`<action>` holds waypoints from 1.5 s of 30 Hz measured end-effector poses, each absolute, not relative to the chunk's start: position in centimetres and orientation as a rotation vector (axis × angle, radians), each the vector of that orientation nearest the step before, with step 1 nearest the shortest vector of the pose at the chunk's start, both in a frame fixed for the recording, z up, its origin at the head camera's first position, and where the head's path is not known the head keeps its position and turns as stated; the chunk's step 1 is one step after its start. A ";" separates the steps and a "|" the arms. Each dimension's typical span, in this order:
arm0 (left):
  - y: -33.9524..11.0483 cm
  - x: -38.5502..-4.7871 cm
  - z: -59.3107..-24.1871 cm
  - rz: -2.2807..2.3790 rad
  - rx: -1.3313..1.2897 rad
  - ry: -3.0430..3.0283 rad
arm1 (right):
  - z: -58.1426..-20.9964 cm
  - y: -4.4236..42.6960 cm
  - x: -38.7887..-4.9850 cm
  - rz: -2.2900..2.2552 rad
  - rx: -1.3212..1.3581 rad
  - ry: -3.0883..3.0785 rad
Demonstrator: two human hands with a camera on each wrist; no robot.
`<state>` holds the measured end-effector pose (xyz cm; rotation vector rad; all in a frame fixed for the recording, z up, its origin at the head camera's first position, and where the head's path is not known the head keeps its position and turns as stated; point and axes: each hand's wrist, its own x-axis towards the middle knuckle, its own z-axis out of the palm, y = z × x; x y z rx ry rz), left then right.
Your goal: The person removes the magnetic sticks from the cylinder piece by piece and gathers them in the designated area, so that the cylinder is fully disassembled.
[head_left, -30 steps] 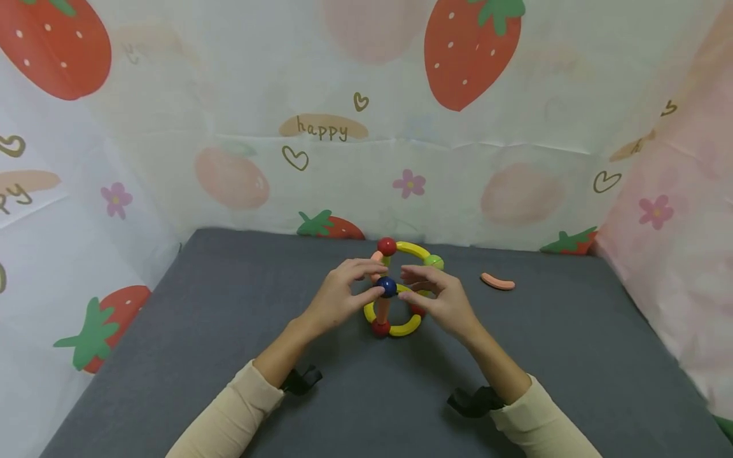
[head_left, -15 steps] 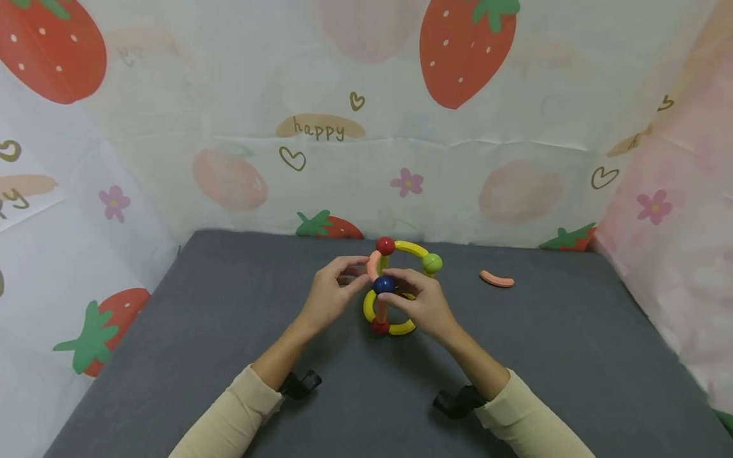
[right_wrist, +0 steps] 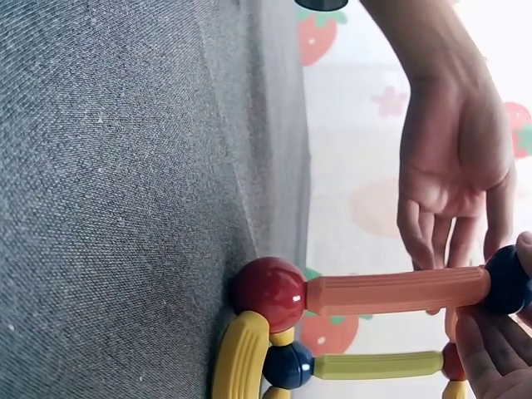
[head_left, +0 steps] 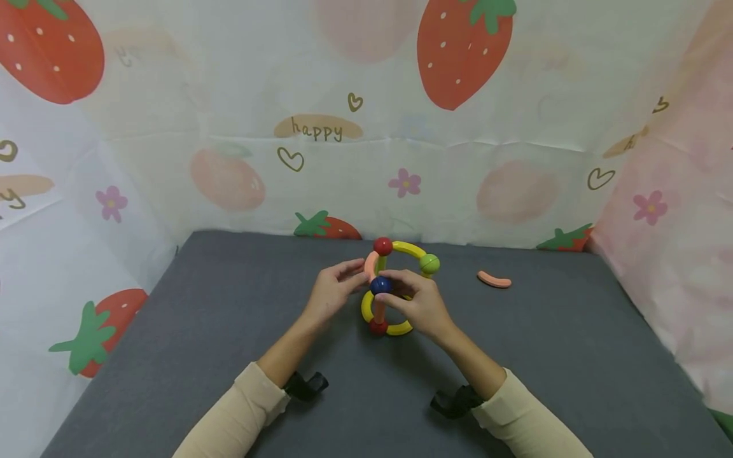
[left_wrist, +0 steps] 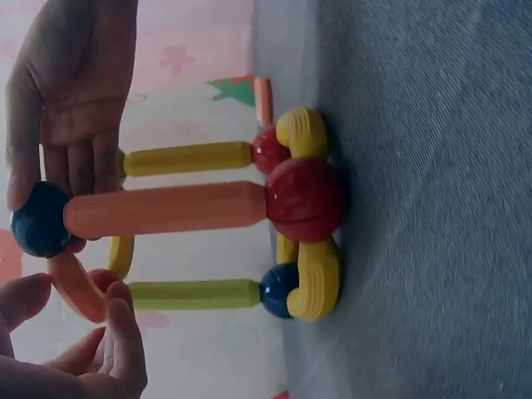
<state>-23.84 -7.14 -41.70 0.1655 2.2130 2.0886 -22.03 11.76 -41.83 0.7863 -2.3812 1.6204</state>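
Observation:
A toy frame of balls and sticks stands upright on the grey cloth. My right hand pinches the dark blue ball between thumb and fingers, atop a straight salmon stick. With thumb and fingertips, my left hand holds a curved salmon stick that spans from the blue ball towards a red ball. A curved yellow stick joins that red ball to a green ball. Below, curved yellow sticks and balls make a ring, partly hidden by my right hand; a red ball sits under the salmon upright.
One loose curved salmon stick lies on the grey cloth to the right of the frame. Behind the table hangs a strawberry-print curtain, which also covers both sides. Black straps circle the wrists.
My right hand has moved left and taken hold of the blue ball. My left thumb has left that ball, and the left fingers are now at the curved salmon stick.

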 end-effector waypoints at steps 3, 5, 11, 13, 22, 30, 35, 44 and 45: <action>-7.0 -24.0 -41.7 2.124 0.102 2.101 | -41.9 11.8 -22.1 1.623 0.791 -2.379; -6.9 -24.2 -41.6 2.148 0.058 2.033 | -41.9 11.8 -22.2 1.623 0.796 -2.376; -6.7 -24.6 -41.2 2.289 -0.087 1.763 | -41.7 11.7 -22.4 1.617 0.804 -2.369; -6.6 -24.7 -41.1 2.322 -0.131 1.715 | -41.7 11.7 -22.4 1.614 0.808 -2.373; -6.4 -24.5 -41.1 2.368 -0.166 1.746 | -41.8 11.7 -22.4 1.604 0.770 -2.399; -6.1 -24.6 -41.1 2.351 -0.157 1.804 | -41.9 11.8 -22.3 1.626 0.760 -2.393; -6.0 -24.5 -40.9 2.336 -0.141 1.832 | -41.8 11.8 -22.1 1.619 0.751 -2.406; -6.0 -24.8 -41.2 2.279 -0.138 1.926 | -41.7 11.8 -22.0 1.614 0.750 -2.412; -6.0 -24.8 -41.3 2.276 -0.138 1.939 | -41.8 11.8 -22.1 1.614 0.753 -2.413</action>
